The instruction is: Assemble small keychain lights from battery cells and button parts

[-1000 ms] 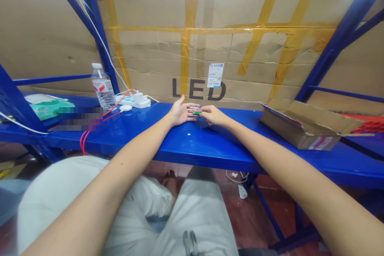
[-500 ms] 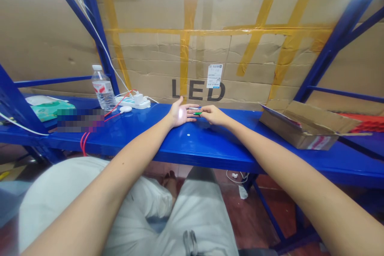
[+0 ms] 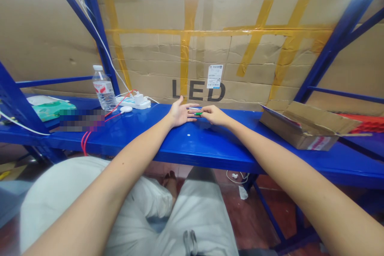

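My left hand [image 3: 179, 114] rests palm up over the blue shelf, thumb raised and fingers stretched out to the right, spread apart. My right hand [image 3: 213, 115] is closed in a pinch just beside those fingertips. A slim green pen [image 3: 198, 114] sticks out of its grip toward the left hand, lying by the left fingers. Above it a slim white pen-like stick [image 3: 195, 108] runs along the left index finger to the right fingertips. Whether the left fingers clasp either stick I cannot tell; their right ends are hidden by my right hand.
On the blue shelf [image 3: 210, 152] stand a water bottle [image 3: 103, 90], a white power strip [image 3: 141, 103] with red cables and a green tissue pack [image 3: 52, 110] at left. An open cardboard box [image 3: 300, 128] sits at right. A large cardboard panel [image 3: 150, 56] closes the back.
The bright spot of light on my left palm is gone. Both hands and the sticks stay in nearly the same place.
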Motion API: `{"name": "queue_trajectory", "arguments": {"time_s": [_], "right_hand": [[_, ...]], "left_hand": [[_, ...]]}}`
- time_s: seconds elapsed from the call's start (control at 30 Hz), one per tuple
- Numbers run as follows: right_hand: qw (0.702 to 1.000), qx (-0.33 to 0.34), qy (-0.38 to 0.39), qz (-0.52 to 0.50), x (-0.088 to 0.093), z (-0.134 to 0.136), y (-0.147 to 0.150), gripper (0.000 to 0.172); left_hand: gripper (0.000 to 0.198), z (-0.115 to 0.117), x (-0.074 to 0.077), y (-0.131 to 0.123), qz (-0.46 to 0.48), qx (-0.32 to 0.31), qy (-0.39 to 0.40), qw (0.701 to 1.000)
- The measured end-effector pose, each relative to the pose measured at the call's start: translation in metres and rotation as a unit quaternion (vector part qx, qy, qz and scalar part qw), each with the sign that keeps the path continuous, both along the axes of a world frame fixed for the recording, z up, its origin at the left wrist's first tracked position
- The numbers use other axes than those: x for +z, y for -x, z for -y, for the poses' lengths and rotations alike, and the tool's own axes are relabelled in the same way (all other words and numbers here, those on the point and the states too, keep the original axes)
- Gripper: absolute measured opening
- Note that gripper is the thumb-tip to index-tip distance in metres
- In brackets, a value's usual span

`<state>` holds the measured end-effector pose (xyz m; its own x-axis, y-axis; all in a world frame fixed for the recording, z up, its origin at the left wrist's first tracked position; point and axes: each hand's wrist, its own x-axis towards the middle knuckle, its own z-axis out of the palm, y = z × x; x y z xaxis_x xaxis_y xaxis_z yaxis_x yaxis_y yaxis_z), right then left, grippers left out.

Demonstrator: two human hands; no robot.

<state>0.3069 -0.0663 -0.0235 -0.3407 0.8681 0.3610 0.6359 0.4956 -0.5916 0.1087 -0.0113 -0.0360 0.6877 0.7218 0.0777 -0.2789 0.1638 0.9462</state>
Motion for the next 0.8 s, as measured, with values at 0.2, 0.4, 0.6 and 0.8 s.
{"name": "queue_trajectory", "arguments": {"time_s": [0.2,0.4,0.6,0.8], "right_hand": [[1.000,0.002,-0.010,-0.005,0.0000,0.0006,0.0000,0.032],[0.999,-0.003,-0.039,-0.015,0.0000,-0.0012,0.0007,0.024],[0.998,-0.025,-0.059,-0.010,-0.0012,-0.0073,-0.0018,0.019],[0.998,-0.034,-0.055,0.004,-0.0003,-0.0063,-0.0023,0.020]], "left_hand": [[0.090,-0.0009,0.0007,0.0008,0.008,-0.002,0.004,1.000],[0.090,-0.0036,0.0007,0.0009,0.012,-0.013,0.014,1.000],[0.090,-0.0018,0.0025,0.0008,0.006,-0.010,0.013,1.000],[0.086,0.0010,0.0033,0.0008,-0.009,-0.001,-0.006,1.000]]}}
